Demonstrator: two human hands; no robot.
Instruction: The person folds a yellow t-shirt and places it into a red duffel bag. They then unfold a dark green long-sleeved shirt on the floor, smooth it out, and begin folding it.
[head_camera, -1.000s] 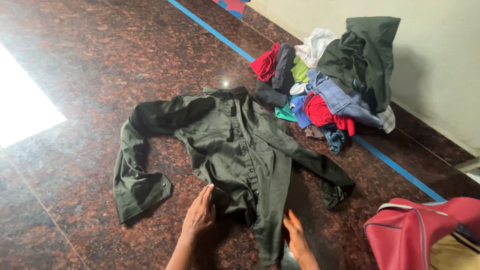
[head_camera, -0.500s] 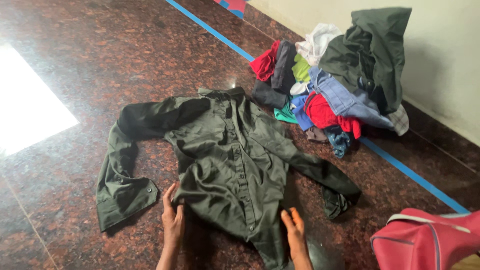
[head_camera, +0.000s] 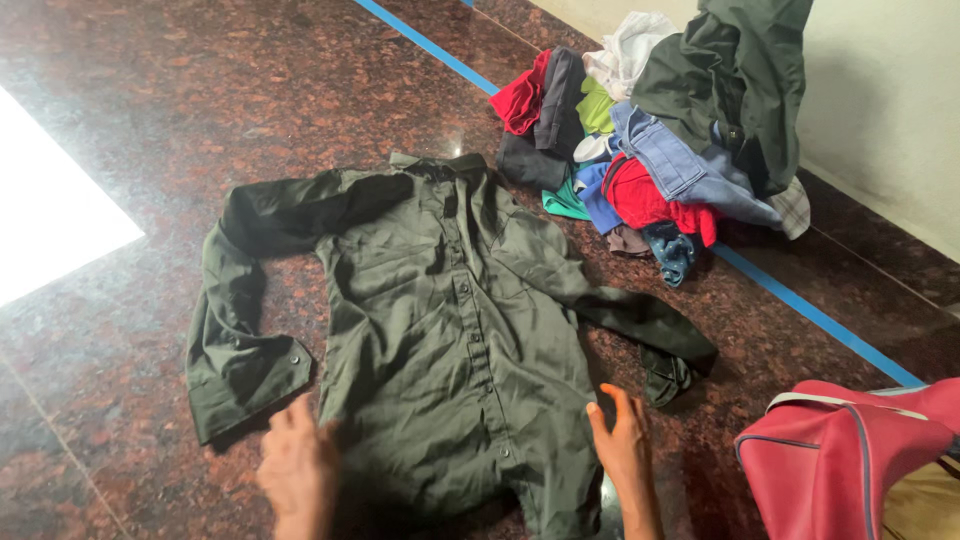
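A dark olive long-sleeved shirt lies spread front-up on the brown stone floor, collar at the far end, buttons down the middle. Its left sleeve bends down to a cuff at the lower left; its right sleeve runs out to the right. My left hand rests flat at the shirt's lower left hem, near that cuff. At the lower right hem, my right hand presses on the shirt's edge with fingers spread. Neither hand grips anything.
A pile of mixed clothes in red, blue, green, white and dark olive sits against the wall at the upper right. A blue line runs across the floor. A red bag stands at the lower right. Bright light patch at left.
The shirt now lies flatter and wider at its bottom. Both hands have moved apart along the hem, the left one further left, the right one further right.
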